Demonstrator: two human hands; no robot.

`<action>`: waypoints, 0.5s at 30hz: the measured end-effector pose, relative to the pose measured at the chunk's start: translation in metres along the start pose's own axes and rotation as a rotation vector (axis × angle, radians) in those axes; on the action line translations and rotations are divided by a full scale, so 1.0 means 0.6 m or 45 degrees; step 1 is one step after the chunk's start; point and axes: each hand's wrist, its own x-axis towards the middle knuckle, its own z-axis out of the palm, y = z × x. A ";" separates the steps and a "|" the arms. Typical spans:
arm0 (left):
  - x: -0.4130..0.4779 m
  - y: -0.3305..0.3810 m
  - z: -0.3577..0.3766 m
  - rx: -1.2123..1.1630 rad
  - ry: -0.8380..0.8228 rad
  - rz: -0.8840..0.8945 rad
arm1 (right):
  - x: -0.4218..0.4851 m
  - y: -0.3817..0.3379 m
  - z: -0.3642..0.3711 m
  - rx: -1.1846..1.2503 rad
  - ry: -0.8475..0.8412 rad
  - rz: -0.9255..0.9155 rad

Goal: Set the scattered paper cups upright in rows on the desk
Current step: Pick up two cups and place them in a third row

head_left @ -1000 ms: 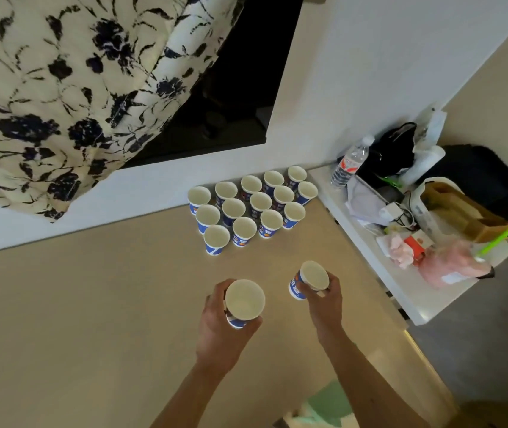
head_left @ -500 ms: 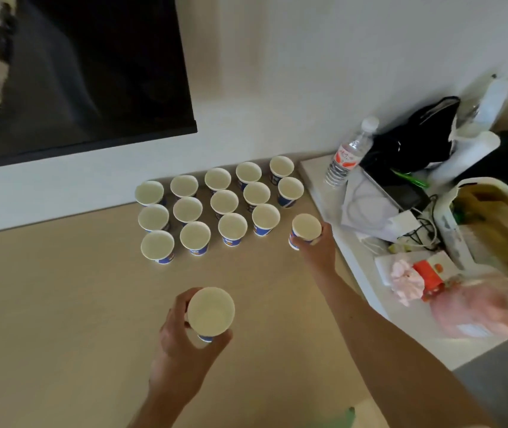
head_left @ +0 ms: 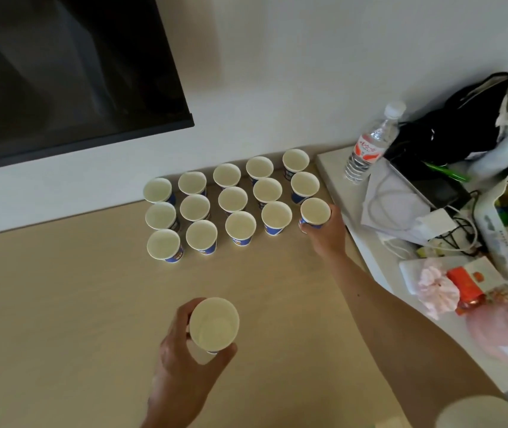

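Seen from above, a pale wooden tabletop (head_left: 61,304) carries paper cups (head_left: 232,199) standing upright, mouths up, in three neat rows near the wall. The back and middle rows each hold five. The front row has four standing free, and the right hand (head_left: 328,236) reaches to its right end with a fifth cup (head_left: 315,211), the grip wrapped around the cup's blue side. Whether its base touches the tabletop cannot be told. The left hand (head_left: 181,362) holds a spare cup (head_left: 214,323) upright, well apart from the rows and nearer the person, its grip curled round the wall below the rim. No cup lies on its side anywhere in view. The job looks nearly finished: releasing the fifth cup would complete the third row, and the spare cup would then begin a fourth row in front. A blurred pale round shape (head_left: 478,412) at the bottom right may be one more cup, but that is unclear. A cluttered white side table (head_left: 336,177) with a water bottle (head_left: 370,149) stands just right of the rows.
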 end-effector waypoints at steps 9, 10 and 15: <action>-0.016 -0.015 -0.003 0.022 0.082 -0.069 | 0.014 -0.004 0.005 0.018 0.031 -0.001; -0.016 -0.014 -0.003 0.020 0.080 -0.075 | 0.005 -0.004 0.002 0.035 0.043 0.017; -0.002 -0.004 -0.006 0.003 0.129 -0.083 | -0.125 0.011 -0.005 0.084 0.171 0.064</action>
